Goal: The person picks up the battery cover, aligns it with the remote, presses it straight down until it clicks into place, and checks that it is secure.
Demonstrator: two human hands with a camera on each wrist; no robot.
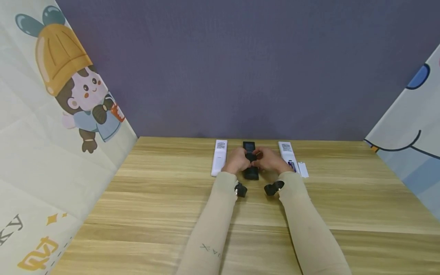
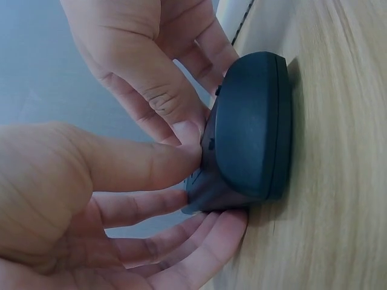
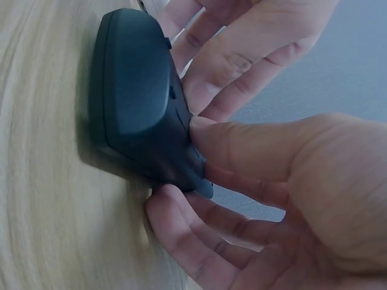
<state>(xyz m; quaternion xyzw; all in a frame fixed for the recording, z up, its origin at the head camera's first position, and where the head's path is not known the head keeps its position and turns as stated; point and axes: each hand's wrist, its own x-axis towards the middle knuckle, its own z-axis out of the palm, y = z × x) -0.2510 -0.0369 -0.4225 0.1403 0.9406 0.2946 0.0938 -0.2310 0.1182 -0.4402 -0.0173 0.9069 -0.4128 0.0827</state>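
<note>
A black remote control [image 1: 251, 175] lies lengthwise on the wooden table between both hands. My left hand [image 1: 237, 160] holds its left side, thumb on the upper face and fingers curled along the edge, as the left wrist view shows of the remote [image 2: 251, 127]. From the right, my right hand [image 1: 271, 160] grips it the same way, its thumb [image 3: 227, 136] on top of the remote [image 3: 136, 84]. The two thumbs are close together. Part of the remote's upper face is hidden under the fingers.
A white remote [image 1: 219, 157] lies to the left. Right of the hands is another white remote [image 1: 286, 149] with its battery compartment uncovered, and a small white cover [image 1: 303, 169] beside it. A dark grey wall [image 1: 251, 76] rises behind the table [image 1: 154, 198].
</note>
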